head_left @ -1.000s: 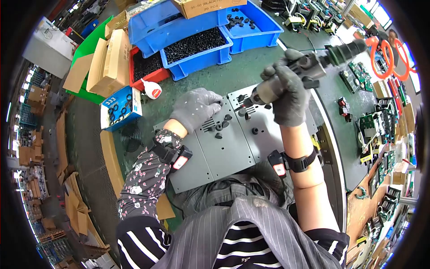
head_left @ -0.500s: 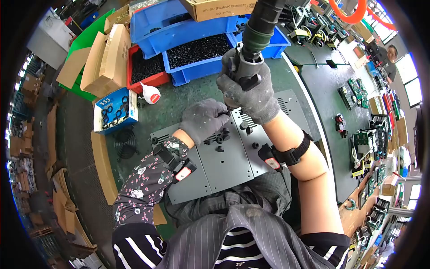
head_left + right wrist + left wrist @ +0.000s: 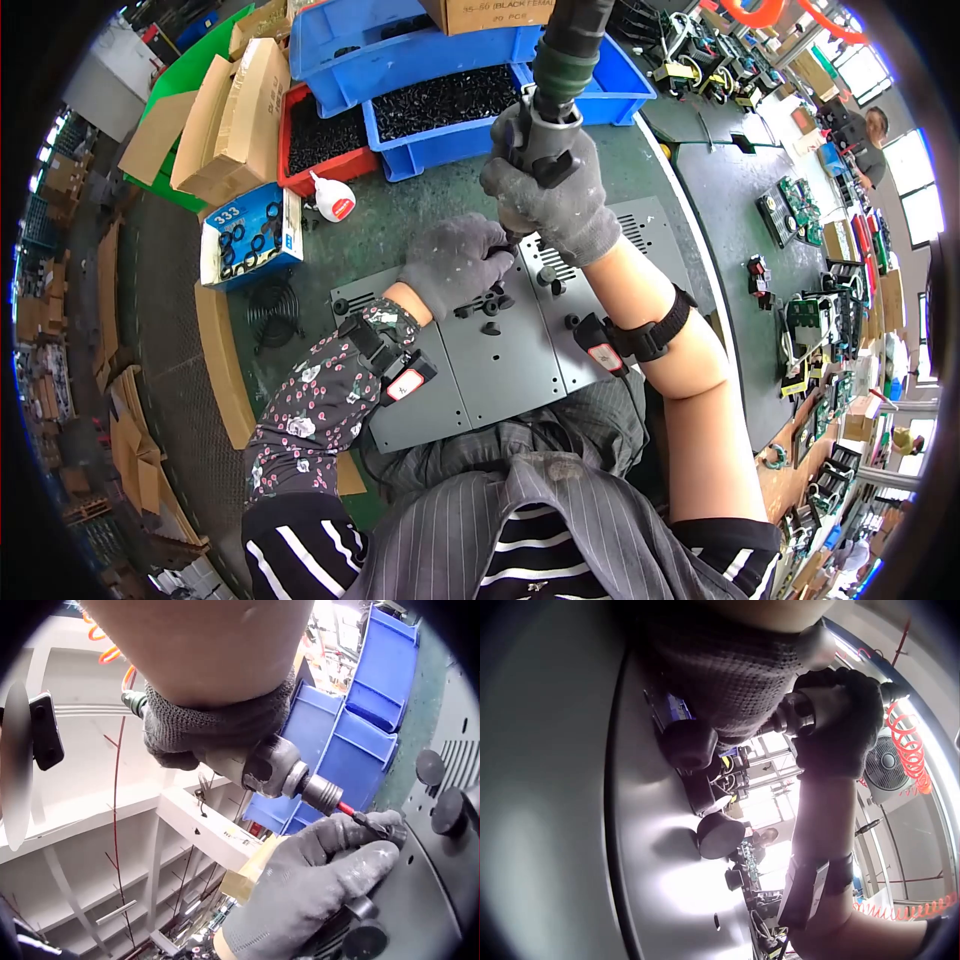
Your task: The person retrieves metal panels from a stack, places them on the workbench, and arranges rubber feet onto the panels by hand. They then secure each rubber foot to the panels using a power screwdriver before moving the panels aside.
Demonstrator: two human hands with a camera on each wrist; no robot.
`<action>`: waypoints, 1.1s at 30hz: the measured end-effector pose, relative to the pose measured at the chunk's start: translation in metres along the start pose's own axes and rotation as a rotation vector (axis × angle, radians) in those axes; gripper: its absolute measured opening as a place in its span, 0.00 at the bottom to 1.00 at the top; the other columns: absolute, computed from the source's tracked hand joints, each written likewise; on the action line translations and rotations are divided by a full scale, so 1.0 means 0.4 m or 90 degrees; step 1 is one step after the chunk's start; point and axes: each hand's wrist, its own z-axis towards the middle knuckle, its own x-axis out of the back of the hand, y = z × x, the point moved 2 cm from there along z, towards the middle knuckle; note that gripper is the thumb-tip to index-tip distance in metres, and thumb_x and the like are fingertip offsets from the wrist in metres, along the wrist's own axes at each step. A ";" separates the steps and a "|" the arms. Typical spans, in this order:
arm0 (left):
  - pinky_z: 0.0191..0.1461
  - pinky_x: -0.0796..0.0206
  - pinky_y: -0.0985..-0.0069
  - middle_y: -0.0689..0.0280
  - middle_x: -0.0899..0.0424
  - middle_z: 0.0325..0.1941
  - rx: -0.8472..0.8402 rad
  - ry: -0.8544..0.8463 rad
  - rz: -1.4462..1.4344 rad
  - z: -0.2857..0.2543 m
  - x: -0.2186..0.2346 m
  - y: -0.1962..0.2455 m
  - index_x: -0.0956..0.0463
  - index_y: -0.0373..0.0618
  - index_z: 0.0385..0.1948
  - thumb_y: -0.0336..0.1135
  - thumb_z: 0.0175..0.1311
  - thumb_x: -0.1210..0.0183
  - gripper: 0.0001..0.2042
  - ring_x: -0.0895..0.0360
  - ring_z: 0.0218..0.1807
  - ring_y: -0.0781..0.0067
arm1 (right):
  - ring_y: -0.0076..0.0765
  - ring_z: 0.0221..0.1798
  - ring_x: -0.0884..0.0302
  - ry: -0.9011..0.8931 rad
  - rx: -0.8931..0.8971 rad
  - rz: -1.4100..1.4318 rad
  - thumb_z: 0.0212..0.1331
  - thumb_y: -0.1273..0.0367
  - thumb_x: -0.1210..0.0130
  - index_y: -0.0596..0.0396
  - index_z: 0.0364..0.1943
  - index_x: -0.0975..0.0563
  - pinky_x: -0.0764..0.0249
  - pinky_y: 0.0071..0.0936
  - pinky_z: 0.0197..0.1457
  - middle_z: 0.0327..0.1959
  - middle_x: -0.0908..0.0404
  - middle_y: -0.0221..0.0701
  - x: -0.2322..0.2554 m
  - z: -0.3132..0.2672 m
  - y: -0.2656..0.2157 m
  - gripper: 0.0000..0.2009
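Nearest: gray slotted metal panel (image 3: 500,385), near edge at the person's lap, far part over the bench, presumably so the work sits within easy reach. Matte face, small holes, rows of slots. Seams split it into sections; can't tell if those are separate sheets.

Loose black rubber feet (image 3: 490,328) scattered on the panel, likely kept there for quick pickup. Round, dark.

Left hand (image 3: 458,265), gray glove, low over the panel: thumb and fingers pinch a black foot (image 3: 397,837) at its surface, probably to stop it shifting or spinning. Right hand (image 3: 560,200), also gloved, above the panel: fingers wrapped round a power screwdriver (image 3: 548,140), body raised, red-shanked bit (image 3: 345,808) running down to that foot. Reads as lining the bit up with the foot; can't see whether it's seated in a fastener.

Left of the panel: black wire fan guard (image 3: 272,312), then "333" box (image 3: 262,268) of black rings. Beyond the panel: white squeeze bottle (image 3: 333,198), red bin (image 3: 345,172), blue bin (image 3: 430,158) of small black parts, likely grouped for left-hand reach. Well right of the panel: green circuit boards (image 3: 790,210); farther off, another person (image 3: 870,150).
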 end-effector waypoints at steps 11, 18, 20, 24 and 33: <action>0.46 0.32 0.63 0.58 0.22 0.36 -0.027 0.026 0.035 0.000 -0.004 0.003 0.21 0.47 0.33 0.43 0.53 0.45 0.12 0.24 0.41 0.57 | 0.24 0.27 0.27 -0.049 0.039 -0.012 0.41 0.75 0.41 0.56 0.33 0.31 0.28 0.24 0.33 0.25 0.27 0.29 0.006 0.006 0.004 0.13; 0.39 0.31 0.72 0.64 0.24 0.28 0.141 0.042 -0.315 0.036 0.036 -0.074 0.36 0.40 0.49 0.33 0.55 0.48 0.19 0.24 0.35 0.68 | 0.35 0.29 0.27 0.059 0.118 0.205 0.46 0.78 0.46 0.55 0.41 0.32 0.27 0.31 0.33 0.28 0.28 0.34 0.057 -0.077 -0.111 0.15; 0.22 0.42 0.87 0.71 0.30 0.26 0.244 0.049 -0.804 0.011 0.074 -0.099 0.32 0.42 0.46 0.29 0.58 0.52 0.14 0.35 0.24 0.83 | 0.28 0.27 0.26 0.108 0.162 0.301 0.45 0.79 0.45 0.57 0.40 0.31 0.26 0.25 0.31 0.27 0.26 0.35 0.083 -0.101 -0.118 0.15; 0.21 0.45 0.91 0.74 0.30 0.27 0.320 0.030 -1.022 -0.079 0.112 -0.061 0.32 0.42 0.47 0.29 0.63 0.56 0.12 0.39 0.23 0.88 | 0.33 0.29 0.27 0.168 0.159 0.327 0.45 0.79 0.47 0.56 0.40 0.32 0.27 0.30 0.33 0.28 0.29 0.35 0.107 -0.164 -0.133 0.16; 0.18 0.45 0.91 0.74 0.27 0.28 0.354 -0.094 -1.268 -0.253 0.014 0.069 0.38 0.37 0.56 0.31 0.66 0.54 0.17 0.42 0.20 0.90 | 0.34 0.35 0.30 0.173 0.208 0.447 0.46 0.74 0.47 0.53 0.43 0.33 0.29 0.34 0.40 0.33 0.33 0.32 0.104 -0.264 -0.125 0.16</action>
